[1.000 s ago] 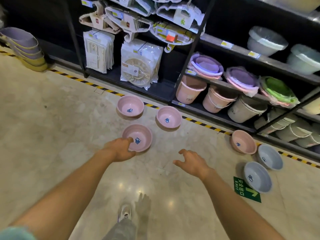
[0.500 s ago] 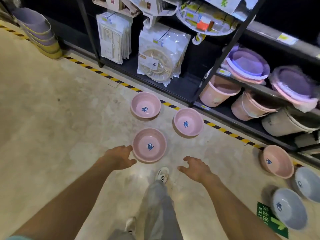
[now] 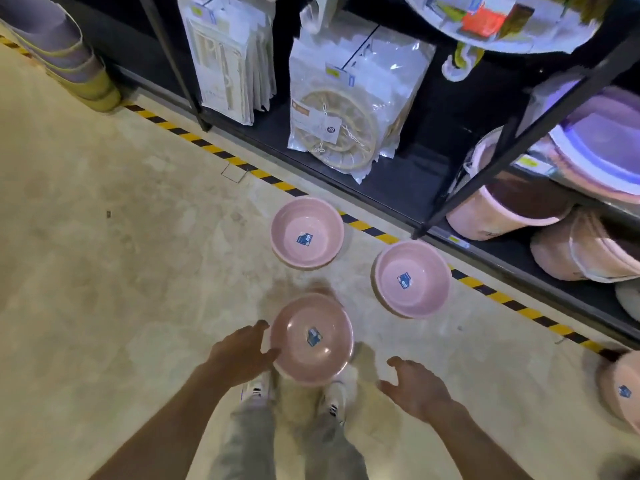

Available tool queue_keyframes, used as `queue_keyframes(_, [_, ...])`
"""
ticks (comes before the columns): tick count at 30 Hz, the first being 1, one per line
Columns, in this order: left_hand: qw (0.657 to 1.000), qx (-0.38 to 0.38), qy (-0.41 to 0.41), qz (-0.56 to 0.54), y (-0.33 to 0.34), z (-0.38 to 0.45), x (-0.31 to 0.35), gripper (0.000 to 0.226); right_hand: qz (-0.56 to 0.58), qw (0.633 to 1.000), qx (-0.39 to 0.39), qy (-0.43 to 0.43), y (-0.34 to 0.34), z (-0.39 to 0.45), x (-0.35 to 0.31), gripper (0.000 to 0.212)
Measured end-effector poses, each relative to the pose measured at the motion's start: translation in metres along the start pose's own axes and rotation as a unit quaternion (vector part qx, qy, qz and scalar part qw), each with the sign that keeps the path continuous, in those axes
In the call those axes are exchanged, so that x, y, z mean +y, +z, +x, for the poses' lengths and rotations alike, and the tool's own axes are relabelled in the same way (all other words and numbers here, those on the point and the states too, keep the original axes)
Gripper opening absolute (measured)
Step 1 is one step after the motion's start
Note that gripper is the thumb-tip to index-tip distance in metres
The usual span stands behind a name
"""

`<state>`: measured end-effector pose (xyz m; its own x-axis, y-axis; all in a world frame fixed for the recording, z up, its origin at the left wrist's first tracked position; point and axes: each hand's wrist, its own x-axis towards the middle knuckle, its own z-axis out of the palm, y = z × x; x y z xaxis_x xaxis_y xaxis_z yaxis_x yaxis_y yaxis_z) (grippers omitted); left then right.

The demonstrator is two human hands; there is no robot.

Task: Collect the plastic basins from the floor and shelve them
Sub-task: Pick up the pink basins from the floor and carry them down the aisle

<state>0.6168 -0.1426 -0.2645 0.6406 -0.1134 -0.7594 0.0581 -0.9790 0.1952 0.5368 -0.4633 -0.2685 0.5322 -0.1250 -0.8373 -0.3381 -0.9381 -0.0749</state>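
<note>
Three pink plastic basins with blue labels sit on the floor in front of me. The nearest basin (image 3: 322,362) lies just above my shoes, one further basin (image 3: 306,251) is behind it, and another (image 3: 412,299) is to the right. A fourth pink basin (image 3: 620,375) shows at the right edge. My left hand (image 3: 242,355) is spread open at the nearest basin's left rim, thumb and fingers touching or nearly touching it. My right hand (image 3: 412,386) is open over the floor, apart from that basin's right side.
A black shelf unit (image 3: 408,188) runs along the far side, holding packaged goods (image 3: 346,105), pink buckets (image 3: 502,209) and lidded basins. Yellow-black tape (image 3: 214,152) marks its foot. A stack of basins (image 3: 69,64) stands at top left. My legs and shoes (image 3: 256,389) are below the hands.
I have stepped closer and bent down, so the basins loom larger. My left hand has moved from short of the nearest basin up to its left rim. The grey basins have left the view.
</note>
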Motion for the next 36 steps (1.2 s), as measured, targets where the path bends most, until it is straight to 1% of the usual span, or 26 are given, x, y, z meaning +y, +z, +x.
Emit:
queue_keyframes(3, [1.000,0.003,0.007,0.016,0.000,0.068,-0.014,0.069,-0.016,1.000,-0.013,0.019,0.003,0.060,0.002,0.065])
queue_keyframes(7, [0.999,0.003,0.010,0.048,0.029,0.163,-0.036,0.066,0.032,0.998,-0.005,0.056,0.036,0.147,0.002,0.066])
queue_keyframes(10, [0.998,-0.026,-0.010,0.051,0.073,0.233,-0.062,0.067,0.064,0.995,-0.008,0.081,0.078,0.220,0.001,0.068])
queue_keyframes(11, [0.998,-0.021,-0.009,0.056,0.091,0.259,-0.073,0.068,0.064,0.994,-0.006,0.084,0.096,0.247,0.001,0.069])
queue_keyframes(13, [0.997,-0.020,-0.006,0.070,0.125,0.309,-0.092,0.071,0.064,0.994,-0.011,0.090,0.128,0.301,0.002,0.067])
queue_keyframes(15, [0.997,-0.040,-0.012,0.072,0.157,0.348,-0.105,0.072,0.083,0.990,-0.011,0.111,0.155,0.347,0.002,0.064])
queue_keyframes(18, [0.997,-0.031,-0.018,0.064,0.205,0.393,-0.121,0.074,0.101,0.983,0.019,0.149,0.196,0.393,0.007,0.062])
queue_keyframes(21, [0.998,-0.013,-0.014,0.053,0.241,0.419,-0.131,0.075,0.100,0.981,0.026,0.164,0.225,0.421,0.015,0.063])
queue_keyframes(23, [0.999,0.005,-0.022,0.032,0.258,0.431,-0.134,0.071,0.112,0.977,0.023,0.177,0.239,0.435,0.019,0.060])
queue_keyframes(26, [0.999,0.018,-0.034,-0.011,0.279,0.442,-0.134,0.053,0.121,0.972,0.022,0.199,0.254,0.451,0.020,0.057])
queue_keyframes(28, [0.997,0.026,-0.048,-0.046,0.289,0.446,-0.133,0.044,0.133,0.970,0.034,0.202,0.262,0.457,0.021,0.048])
queue_keyframes(31, [0.994,0.032,-0.062,-0.088,0.294,0.450,-0.134,0.043,0.148,0.969,0.068,0.188,0.270,0.458,0.024,0.033])
queue_keyframes(36, [0.997,0.021,-0.044,-0.065,0.281,0.438,-0.135,0.046,0.133,0.973,0.081,0.172,0.262,0.446,0.024,0.031])
